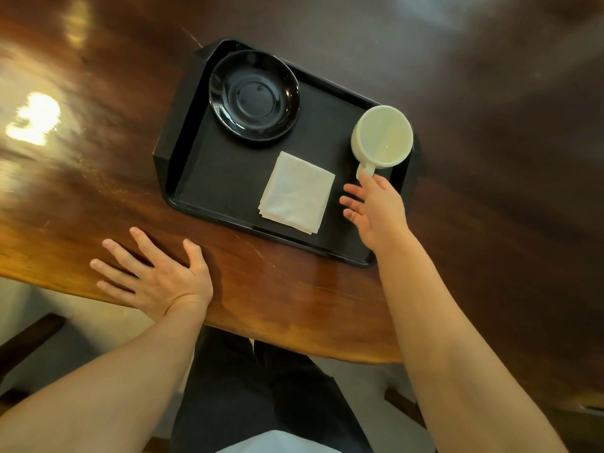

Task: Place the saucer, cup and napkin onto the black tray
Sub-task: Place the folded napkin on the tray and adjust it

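Observation:
The black tray (225, 184) lies at an angle on the wooden table. A black saucer (254, 94) sits in its far left corner. A folded white napkin (296, 192) lies near the tray's front edge. A pale cup (382, 136) stands at the tray's right end, handle pointing toward me. My right hand (376, 212) is just below the cup, fingers spread, fingertips touching the handle without gripping it. My left hand (155, 276) rests flat on the table, fingers apart, left of the tray.
The wooden table (98, 178) has a curved front edge close to my body. Glare spots shine on its left side. Dark chair parts show below the table edge at the left and right.

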A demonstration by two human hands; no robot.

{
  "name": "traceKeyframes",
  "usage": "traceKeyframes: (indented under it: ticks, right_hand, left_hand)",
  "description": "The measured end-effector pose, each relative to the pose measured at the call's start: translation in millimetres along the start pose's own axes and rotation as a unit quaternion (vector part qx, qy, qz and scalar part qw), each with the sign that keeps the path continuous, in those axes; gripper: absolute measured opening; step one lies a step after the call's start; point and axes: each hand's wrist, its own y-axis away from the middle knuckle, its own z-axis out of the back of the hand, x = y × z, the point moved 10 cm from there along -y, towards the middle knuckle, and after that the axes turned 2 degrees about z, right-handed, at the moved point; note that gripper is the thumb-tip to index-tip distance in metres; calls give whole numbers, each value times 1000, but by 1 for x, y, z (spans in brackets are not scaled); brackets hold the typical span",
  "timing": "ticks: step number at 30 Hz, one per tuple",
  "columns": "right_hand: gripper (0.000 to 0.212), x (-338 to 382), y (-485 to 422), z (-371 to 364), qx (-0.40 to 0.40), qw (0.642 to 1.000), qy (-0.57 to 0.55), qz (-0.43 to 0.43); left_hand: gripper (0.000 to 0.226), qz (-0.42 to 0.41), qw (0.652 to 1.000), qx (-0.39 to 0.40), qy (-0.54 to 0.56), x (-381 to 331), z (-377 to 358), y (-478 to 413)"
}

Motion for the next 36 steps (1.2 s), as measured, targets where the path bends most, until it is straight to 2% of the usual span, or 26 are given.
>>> traceKeyframes:
  ticks: [10, 18, 23, 27, 33, 36]
  right_hand:
    - [20, 3, -13, -7, 5, 998, -61, -10]
    - [31, 15, -20, 11, -38, 996, -78, -20]
    - [30, 25, -26, 20, -47, 996, -63, -37]
    - [40, 25, -25, 26, -44, 994, -94, -42]
    - [31, 15, -2, 27, -88, 992, -84, -25]
    - [28, 7, 13, -12, -29, 994, -94, -47]
  left_hand:
    - [82, -4, 1000, -19, 11, 3, -4, -1]
    - [82, -3, 1000, -15, 13, 4, -4, -1]
    - [83, -3, 1000, -10, 14, 1, -2, 0]
    - [83, -2, 1000, -8, 14, 2, -1, 0]
    - [83, -2, 1000, -6, 15, 1, 0, 0]
    - [83, -1, 1000, -5, 12, 1, 1, 0]
